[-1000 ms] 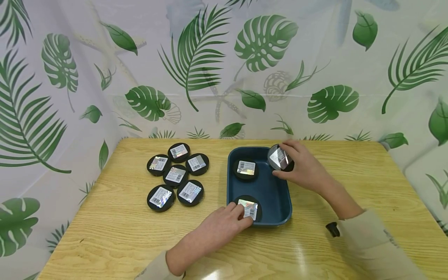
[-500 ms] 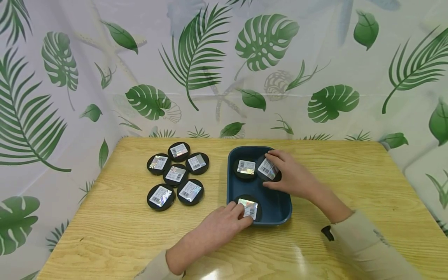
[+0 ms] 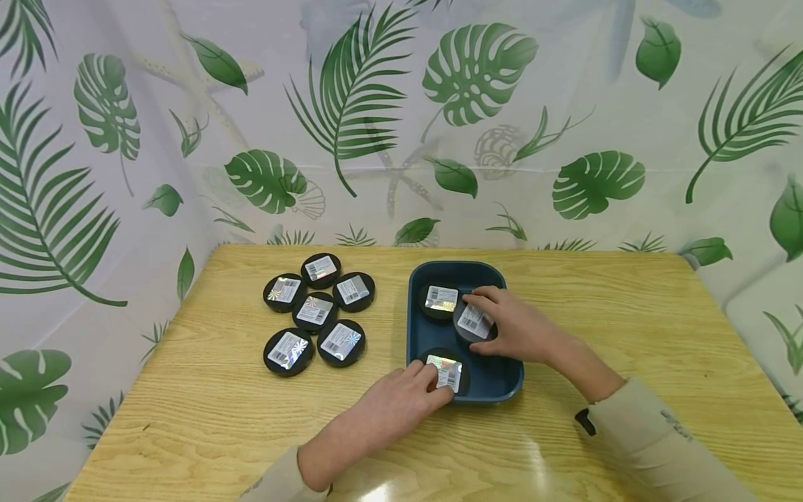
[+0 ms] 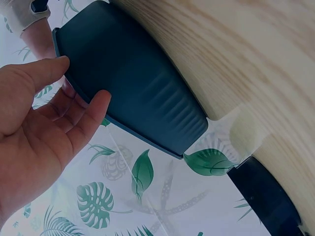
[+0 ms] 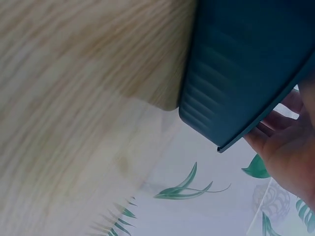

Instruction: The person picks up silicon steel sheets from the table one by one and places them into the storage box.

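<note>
A dark blue rectangular tray (image 3: 495,387) stands on the table. My right hand (image 3: 523,328) reaches over its right side and grips a flat round black case (image 3: 475,321) with a white label, low inside the tray. Left of that lies another labelled black case (image 3: 441,302), and a third black case (image 3: 448,373) is in the near left corner. My left hand (image 3: 395,401) holds the tray's rim at that corner, its fingertips by the third case. In the left wrist view, the thumb is against the tray's outer wall (image 4: 123,69).
Several similar black cases (image 3: 315,312) lie label up in a cluster on the wooden table (image 3: 219,432), left of the tray. A leaf-patterned cloth (image 3: 376,125) hangs behind the table and along its sides.
My right hand has moved the black case leftward and down, from above the tray's far right corner to inside the tray beside another case. My left hand has stayed on the rim.
</note>
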{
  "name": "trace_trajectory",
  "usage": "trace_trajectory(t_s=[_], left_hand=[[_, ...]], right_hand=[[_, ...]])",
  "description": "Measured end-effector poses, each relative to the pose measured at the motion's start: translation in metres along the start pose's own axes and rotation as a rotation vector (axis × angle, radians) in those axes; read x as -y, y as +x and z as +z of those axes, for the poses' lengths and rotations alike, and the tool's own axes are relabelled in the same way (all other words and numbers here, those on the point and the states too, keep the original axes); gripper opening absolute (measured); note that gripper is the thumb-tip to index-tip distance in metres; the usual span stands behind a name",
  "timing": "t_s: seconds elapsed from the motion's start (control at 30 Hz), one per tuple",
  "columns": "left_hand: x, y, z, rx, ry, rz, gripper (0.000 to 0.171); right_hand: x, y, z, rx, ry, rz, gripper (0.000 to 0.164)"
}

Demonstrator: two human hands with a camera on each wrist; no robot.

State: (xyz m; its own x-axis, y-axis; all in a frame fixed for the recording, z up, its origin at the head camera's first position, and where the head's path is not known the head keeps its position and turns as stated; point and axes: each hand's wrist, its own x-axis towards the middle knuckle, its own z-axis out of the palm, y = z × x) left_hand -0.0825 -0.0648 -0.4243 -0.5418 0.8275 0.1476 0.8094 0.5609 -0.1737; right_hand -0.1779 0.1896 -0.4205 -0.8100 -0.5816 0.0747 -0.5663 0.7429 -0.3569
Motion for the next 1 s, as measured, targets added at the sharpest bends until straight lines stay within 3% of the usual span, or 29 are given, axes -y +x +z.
trace_trajectory(t_s=[0.53, 1.0], left_hand=[[0.001, 0.0, -0.001, 0.02, -0.012, -0.002, 0.02], [0.001, 0.0, -0.003, 0.032, -0.01, 0.0, 0.02]], right_hand=[[-0.001, 0.001, 0.007, 0.035, -0.092, -0.077, 0.079], [0.0, 0.005, 0.011, 0.111, -0.148, -0.04, 0.082]])
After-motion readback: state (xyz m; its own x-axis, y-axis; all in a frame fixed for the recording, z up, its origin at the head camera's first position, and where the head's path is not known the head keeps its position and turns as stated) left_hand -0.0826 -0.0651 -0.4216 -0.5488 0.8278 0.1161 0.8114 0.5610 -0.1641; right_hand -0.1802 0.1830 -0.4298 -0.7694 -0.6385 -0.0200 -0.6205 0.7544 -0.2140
